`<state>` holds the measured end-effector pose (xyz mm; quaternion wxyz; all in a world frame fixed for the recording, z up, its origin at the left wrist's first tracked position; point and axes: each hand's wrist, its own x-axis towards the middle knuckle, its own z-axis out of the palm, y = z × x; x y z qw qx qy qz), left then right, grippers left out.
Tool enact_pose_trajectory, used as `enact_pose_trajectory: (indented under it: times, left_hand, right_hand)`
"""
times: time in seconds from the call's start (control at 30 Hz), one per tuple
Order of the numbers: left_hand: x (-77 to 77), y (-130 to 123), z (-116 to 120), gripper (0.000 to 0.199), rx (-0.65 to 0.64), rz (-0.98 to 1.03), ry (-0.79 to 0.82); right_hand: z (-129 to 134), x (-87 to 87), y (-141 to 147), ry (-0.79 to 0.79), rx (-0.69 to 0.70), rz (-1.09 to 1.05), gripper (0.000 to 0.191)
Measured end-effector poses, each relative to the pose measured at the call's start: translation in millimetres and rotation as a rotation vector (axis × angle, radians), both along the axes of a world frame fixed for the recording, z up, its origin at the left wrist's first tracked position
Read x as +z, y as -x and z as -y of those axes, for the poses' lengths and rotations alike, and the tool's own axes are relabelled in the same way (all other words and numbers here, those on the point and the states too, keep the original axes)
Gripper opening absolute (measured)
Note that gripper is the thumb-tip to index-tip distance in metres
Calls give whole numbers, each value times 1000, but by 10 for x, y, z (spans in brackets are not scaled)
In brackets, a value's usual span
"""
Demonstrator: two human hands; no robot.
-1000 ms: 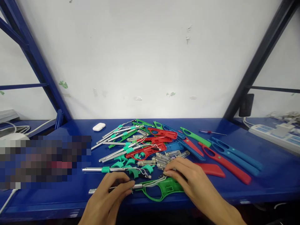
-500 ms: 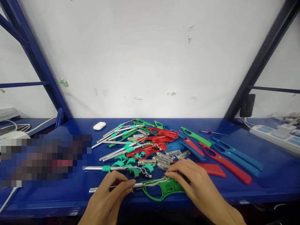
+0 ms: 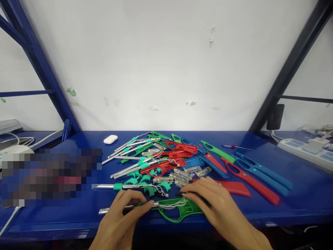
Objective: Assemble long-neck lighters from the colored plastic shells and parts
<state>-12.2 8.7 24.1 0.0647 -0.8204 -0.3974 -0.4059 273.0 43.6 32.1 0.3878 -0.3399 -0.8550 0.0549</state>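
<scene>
A green lighter casing half (image 3: 179,217) lies hollow side up at the table's front edge. Along its left end runs a silver lighter tube (image 3: 104,210) with white wires (image 3: 173,205) looping over the casing. My left hand (image 3: 122,217) is closed around the tube, thumb pressed where it meets the casing. Above the casing's right part, my right hand (image 3: 212,198) pinches a small black igniter piece (image 3: 179,194) at its fingertips; the palm hides the casing's far end. Just behind lie another silver tube (image 3: 104,186) with a teal trigger and several loose teal triggers (image 3: 148,190).
Behind my hands spreads a pile of red casing halves (image 3: 179,161), silver tubes and clear fuel tanks (image 3: 204,172). Red and blue lighter bodies (image 3: 265,177) lie right, near a screwdriver (image 3: 235,146). A white earphone case (image 3: 110,139) sits back left; a power strip (image 3: 299,147) stands right.
My right fingertips have shifted slightly left, and the black piece now shows at them. The white wires hang lower over the casing. My left thumb has slid a little right along the tube.
</scene>
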Motion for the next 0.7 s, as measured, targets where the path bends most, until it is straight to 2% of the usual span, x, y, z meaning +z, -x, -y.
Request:
enact_pose_trajectory:
  times: [0.17,0.4,0.7]
  left_hand:
    - [57,9,7,47,-45,-9,-6]
    - [82,27,-22,55,-153,41,95]
    - [-8,31,-10,51,-80,28,86]
  right_hand:
    - [7,-1,-11,18,3,12,22]
    - [-7,-26,-21,39,10,33,19]
    - [-9,-40,-16,64,8,59,26]
